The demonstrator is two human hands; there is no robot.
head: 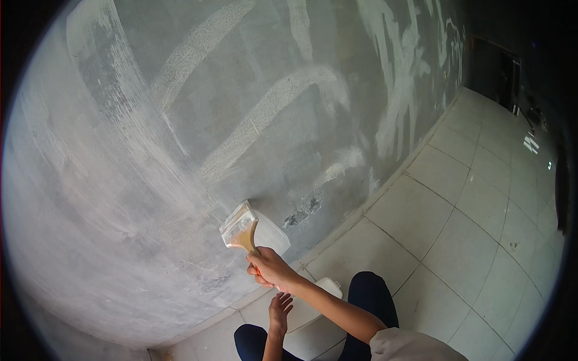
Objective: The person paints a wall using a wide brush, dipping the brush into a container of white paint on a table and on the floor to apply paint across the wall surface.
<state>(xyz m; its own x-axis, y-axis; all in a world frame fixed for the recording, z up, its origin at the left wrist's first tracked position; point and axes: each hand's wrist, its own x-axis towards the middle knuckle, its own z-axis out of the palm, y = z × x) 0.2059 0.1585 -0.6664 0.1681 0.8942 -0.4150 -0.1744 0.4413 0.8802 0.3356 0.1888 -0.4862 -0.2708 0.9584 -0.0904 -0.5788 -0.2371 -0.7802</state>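
My right hand [273, 269] grips the handle of a wide flat paintbrush [241, 228] with a wooden handle. The brush head lies against the grey plastered wall [280, 153], beside a fresh whitish stroke [271, 232]. Below it, my left hand [279, 312] hovers with its fingers apart and nothing visible in it. A white plastic container [311, 311] stands on the floor between my knees, just right of the left hand. My right forearm hides part of it, and its contents cannot be seen.
Pale floor tiles [411, 212] run along the foot of the wall to the right. Rough light bands [271, 106] and white drips [399, 76] mark the wall. A damaged dark patch [305, 210] sits low, near the brush. A dark doorway [492, 67] stands at the far right.
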